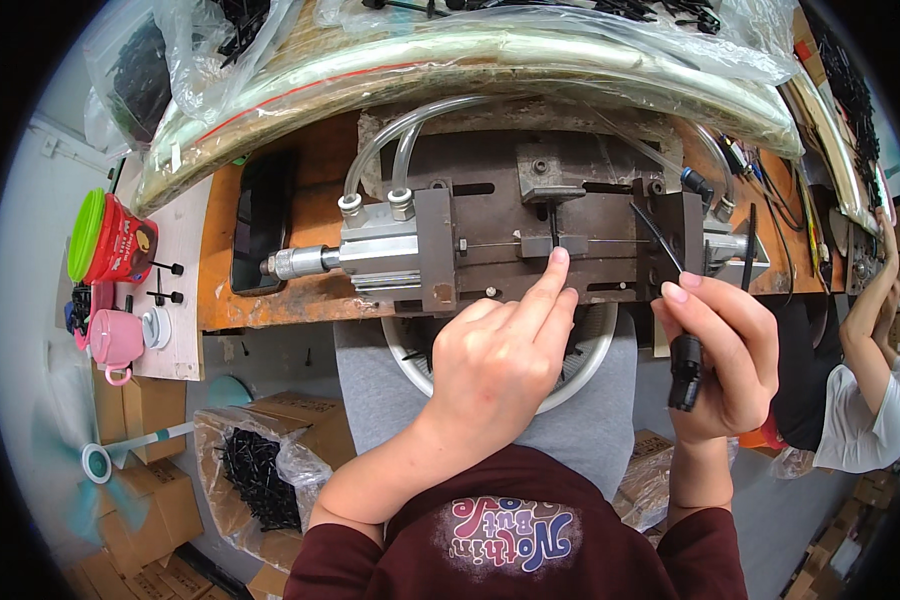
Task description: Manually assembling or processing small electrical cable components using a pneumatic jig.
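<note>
My left hand [500,350] reaches over the metal fixture [495,270] in front of me, its index finger stretched out and the other fingers partly bent. That fingertip touches the lower end of a thin black rod [555,222], which runs from the upper bracket [550,178] to a small grey block [536,245]. To the right, my right hand [730,345] is closed round a black part [684,372] with a chunky head and a long thin stem. The stem slants up and left, over the right side of the fixture. My fingers hide some of it.
Silver air cylinders [385,255] with clear hoses flank the fixture. Behind it lies a long plastic-wrapped bundle [470,60]. A phone [261,225], red tub [120,245] and pink cup [117,338] are at left. Below stands a bag of black parts [260,478]. Another person [865,400] is at right.
</note>
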